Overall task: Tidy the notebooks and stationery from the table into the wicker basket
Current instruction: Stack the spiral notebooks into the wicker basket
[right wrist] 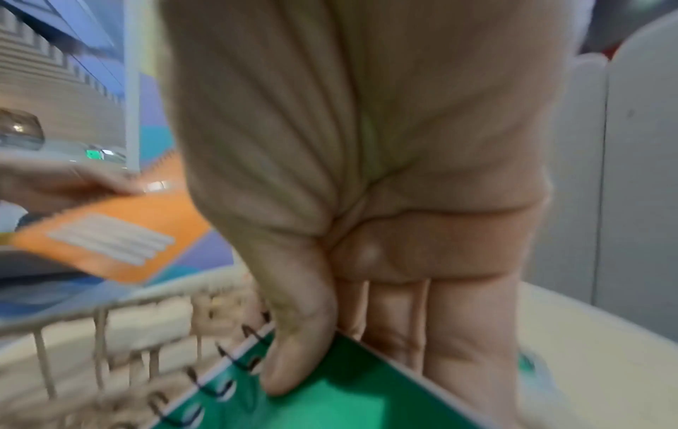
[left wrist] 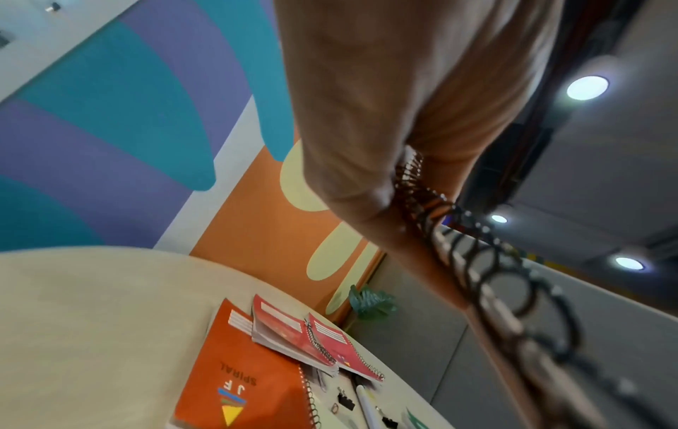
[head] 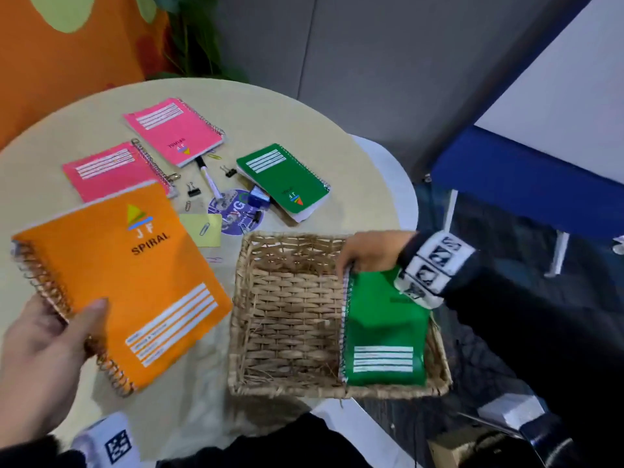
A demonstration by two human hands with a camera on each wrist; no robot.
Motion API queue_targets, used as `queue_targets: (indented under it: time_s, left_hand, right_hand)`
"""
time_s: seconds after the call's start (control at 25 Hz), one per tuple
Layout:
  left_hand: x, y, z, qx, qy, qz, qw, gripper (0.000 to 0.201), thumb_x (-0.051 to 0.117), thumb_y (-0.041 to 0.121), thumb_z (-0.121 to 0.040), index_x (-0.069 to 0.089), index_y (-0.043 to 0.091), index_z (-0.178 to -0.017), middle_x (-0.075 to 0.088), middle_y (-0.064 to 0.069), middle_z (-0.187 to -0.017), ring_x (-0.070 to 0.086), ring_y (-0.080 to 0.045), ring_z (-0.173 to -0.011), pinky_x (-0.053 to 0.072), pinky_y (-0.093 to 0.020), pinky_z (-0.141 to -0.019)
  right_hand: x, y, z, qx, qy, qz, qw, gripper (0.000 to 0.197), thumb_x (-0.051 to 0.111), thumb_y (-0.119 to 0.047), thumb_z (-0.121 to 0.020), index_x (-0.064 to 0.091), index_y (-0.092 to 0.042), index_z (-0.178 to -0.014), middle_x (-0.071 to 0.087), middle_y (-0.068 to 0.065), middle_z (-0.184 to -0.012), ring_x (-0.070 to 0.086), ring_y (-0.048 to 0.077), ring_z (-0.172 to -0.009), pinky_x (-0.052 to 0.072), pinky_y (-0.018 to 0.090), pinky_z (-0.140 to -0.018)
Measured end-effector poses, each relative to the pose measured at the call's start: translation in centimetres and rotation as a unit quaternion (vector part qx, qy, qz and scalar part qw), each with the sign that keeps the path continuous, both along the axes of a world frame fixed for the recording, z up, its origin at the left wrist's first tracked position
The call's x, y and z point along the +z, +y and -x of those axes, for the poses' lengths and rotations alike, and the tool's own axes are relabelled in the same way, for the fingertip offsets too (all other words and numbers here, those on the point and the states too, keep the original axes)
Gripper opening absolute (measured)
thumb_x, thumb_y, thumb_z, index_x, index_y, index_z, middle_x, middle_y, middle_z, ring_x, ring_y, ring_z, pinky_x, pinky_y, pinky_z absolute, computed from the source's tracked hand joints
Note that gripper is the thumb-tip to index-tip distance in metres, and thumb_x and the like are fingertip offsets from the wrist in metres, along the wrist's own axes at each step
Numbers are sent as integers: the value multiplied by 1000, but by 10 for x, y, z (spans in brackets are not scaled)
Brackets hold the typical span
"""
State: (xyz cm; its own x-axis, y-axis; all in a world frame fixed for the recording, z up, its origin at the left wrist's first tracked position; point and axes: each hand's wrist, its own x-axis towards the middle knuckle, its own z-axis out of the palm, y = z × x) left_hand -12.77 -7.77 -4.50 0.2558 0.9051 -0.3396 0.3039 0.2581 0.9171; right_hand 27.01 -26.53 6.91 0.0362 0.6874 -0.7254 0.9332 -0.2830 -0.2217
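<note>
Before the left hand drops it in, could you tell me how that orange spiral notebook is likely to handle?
The orange notebook will probably flex a little: the left hand grips only its coil edge, and the cover looks like thin card. It seems light, since one hand holds it clear of the table. It should lie flat in the wicker basket, though the wire coil may snag the weave.

Left hand [left wrist: 385,116] pinching spiral binding [left wrist: 477,261]; below, orange notebook [left wrist: 238,377], two pink notebooks [left wrist: 293,331] on table [left wrist: 91,333].
</note>
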Motion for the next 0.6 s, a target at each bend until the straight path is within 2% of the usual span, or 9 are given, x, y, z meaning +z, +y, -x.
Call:
queue_targets:
  time_s: [0.08,0.16,0.2,0.28,0.4,0.44,0.48,0.52,0.6]
  left_hand:
    - [48,-30,-16,-24,-28,27,999,40,63,52,-81,57,36,-117,65,14,-118,64,-22,-100,53,-39,-82]
    - [66,-46,-28,-19,-39,-13,999,15,61,38,-85,60,33,-99,71,23,-95,61,-18,-93,46,-35,-82]
    - [79,-55,-32,-34,-43,-44,998,9,59,29,-88,60,34,-96,71,31,-87,61,-13,-90,45,-33,-81]
    - [97,-64,-42,-74,-51,-77,993,26,54,11,-93,57,37,-96,66,42,-81,63,5,-81,46,-26,-75]
    - [123,-74,-57,-113,-25,-151,982,31,53,10,-93,56,41,-92,65,44,-81,62,20,-72,52,-9,-64]
    - [133,-78,-66,-133,-36,-173,975,28,54,14,-92,56,43,-93,65,44,-83,62,21,-74,51,-3,-63]
    - [142,-83,-77,-163,-52,-187,967,26,56,19,-90,57,45,-94,65,44,-85,63,20,-77,51,-2,-65]
    - [151,-89,-88,-193,-72,-189,960,26,58,22,-88,58,48,-94,66,43,-86,64,18,-79,53,-5,-67]
    - [159,-101,-112,-273,-110,-147,944,32,58,20,-87,61,52,-93,68,39,-89,66,14,-82,53,-8,-68]
  right_hand:
    - [-42,9,-5,25,-1,32,999,34,51,5,-85,68,-13,-109,67,9,-118,59,24,-109,45,28,-93]
    - [-70,12,-9,45,1,43,998,34,52,4,-86,67,-11,-112,63,10,-125,56,26,-116,45,33,-96]
    - [-80,13,-10,46,6,40,998,35,52,5,-86,67,-10,-113,62,10,-126,54,26,-118,44,35,-98]
    - [-94,10,-12,37,-3,27,999,37,51,4,-85,65,-11,-116,61,10,-127,54,27,-119,45,35,-99]
    - [-86,1,-9,12,-52,-26,998,48,62,-15,-83,51,-18,-129,57,10,-131,53,28,-120,45,38,-99]
    - [-72,-4,-6,-34,-16,-51,998,64,69,-24,-79,42,-19,-136,53,9,-135,51,27,-122,43,38,-102]
    - [-53,-11,-1,-102,66,-86,989,79,75,-30,-75,33,-20,-141,50,7,-139,49,23,-124,41,38,-105]
    - [-28,-19,8,-171,177,-128,961,86,77,-31,-73,27,-24,-143,48,4,-140,49,19,-125,39,36,-106]
    - [16,-40,32,-269,368,-206,866,75,71,-17,-79,30,-24,-141,55,0,-132,55,17,-121,46,33,-102]
